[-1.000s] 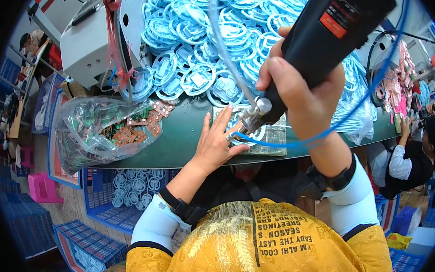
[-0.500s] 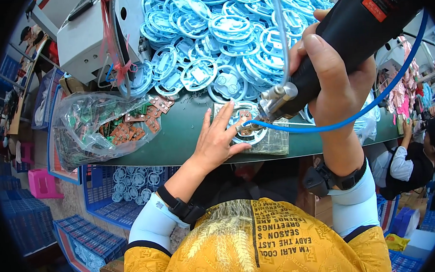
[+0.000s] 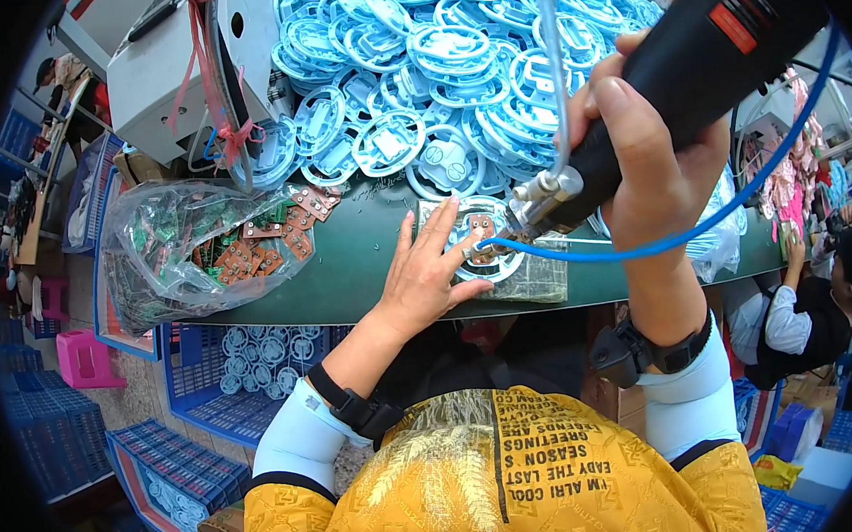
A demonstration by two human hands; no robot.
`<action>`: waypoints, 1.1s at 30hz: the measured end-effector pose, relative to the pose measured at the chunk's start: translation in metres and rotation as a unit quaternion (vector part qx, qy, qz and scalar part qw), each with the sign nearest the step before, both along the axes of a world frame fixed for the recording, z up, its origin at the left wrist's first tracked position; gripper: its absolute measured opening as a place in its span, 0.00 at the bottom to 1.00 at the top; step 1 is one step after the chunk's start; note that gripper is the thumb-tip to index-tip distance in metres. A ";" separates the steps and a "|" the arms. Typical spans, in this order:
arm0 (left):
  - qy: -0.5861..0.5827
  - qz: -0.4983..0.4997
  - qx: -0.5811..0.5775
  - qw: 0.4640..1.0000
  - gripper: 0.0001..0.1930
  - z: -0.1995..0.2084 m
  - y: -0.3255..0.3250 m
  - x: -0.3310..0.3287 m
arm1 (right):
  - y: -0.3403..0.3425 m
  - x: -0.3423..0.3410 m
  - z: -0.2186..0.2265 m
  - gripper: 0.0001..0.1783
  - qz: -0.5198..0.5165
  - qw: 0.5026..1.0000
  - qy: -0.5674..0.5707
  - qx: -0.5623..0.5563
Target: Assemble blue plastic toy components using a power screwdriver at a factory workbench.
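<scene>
My right hand (image 3: 655,154) is wrapped round a black power screwdriver (image 3: 701,64), which slants down to the left. Its metal nose (image 3: 539,205) points at a small brown circuit board (image 3: 481,225) inside a light blue plastic ring (image 3: 493,206). My left hand (image 3: 422,274) lies on the ring's left side, fingers stretched out and thumb apart, pressing beside the board. Beneath the ring is a flat block (image 3: 544,276) on the green tabletop. The screwdriver's tip and part of the ring are hidden by the fingers and a blue hose (image 3: 630,252).
A big heap of light blue plastic rings (image 3: 452,55) covers the back of the table. Left of my hands lies a clear bag (image 3: 166,238) with circuit boards. A grey machine (image 3: 176,81) stands behind it. Blue crates (image 3: 194,387) are below; a co-worker (image 3: 804,306) sits at right.
My right hand and the screwdriver have shifted slightly left and down, with the nose still at the board. My left hand has stayed in place on the ring.
</scene>
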State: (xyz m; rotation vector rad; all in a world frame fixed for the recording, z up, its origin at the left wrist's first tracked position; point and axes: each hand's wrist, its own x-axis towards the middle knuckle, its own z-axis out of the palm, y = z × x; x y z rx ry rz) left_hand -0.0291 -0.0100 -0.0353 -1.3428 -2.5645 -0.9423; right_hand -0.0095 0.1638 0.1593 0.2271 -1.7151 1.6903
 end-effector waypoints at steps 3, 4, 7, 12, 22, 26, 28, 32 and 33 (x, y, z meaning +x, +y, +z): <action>0.006 -0.007 -0.001 1.000 0.37 -0.001 0.004 0.001 | 0.000 0.010 -0.004 0.17 0.005 1.000 0.010 -0.015; 0.004 -0.007 -0.002 1.000 0.37 0.001 0.003 0.001 | 0.000 0.012 -0.005 0.16 0.010 1.000 0.020 -0.020; -0.014 -0.014 -0.020 1.000 0.36 0.004 0.001 -0.001 | 0.001 0.004 -0.009 0.17 0.015 1.000 0.005 -0.010; 0.014 -0.007 -0.017 1.000 0.36 0.001 0.000 -0.002 | 0.024 -0.004 0.019 0.19 0.008 0.999 0.038 0.031; 0.067 0.005 0.121 0.990 0.22 0.039 0.038 -0.022 | 0.042 -0.049 0.029 0.16 -0.109 0.988 0.056 0.098; 0.000 0.040 0.127 0.991 0.16 0.044 0.069 -0.029 | 0.050 -0.059 0.027 0.17 -0.130 0.988 0.049 0.074; -0.009 0.054 0.144 0.988 0.14 0.045 0.079 -0.032 | 0.051 -0.063 0.025 0.17 -0.137 0.987 0.040 0.075; 0.005 0.062 0.147 0.987 0.12 0.044 0.089 -0.037 | 0.057 -0.069 0.022 0.18 -0.140 0.983 0.060 0.100; 0.002 0.061 0.146 0.987 0.12 0.042 0.091 -0.040 | 0.059 -0.070 0.023 0.18 -0.141 0.984 0.059 0.095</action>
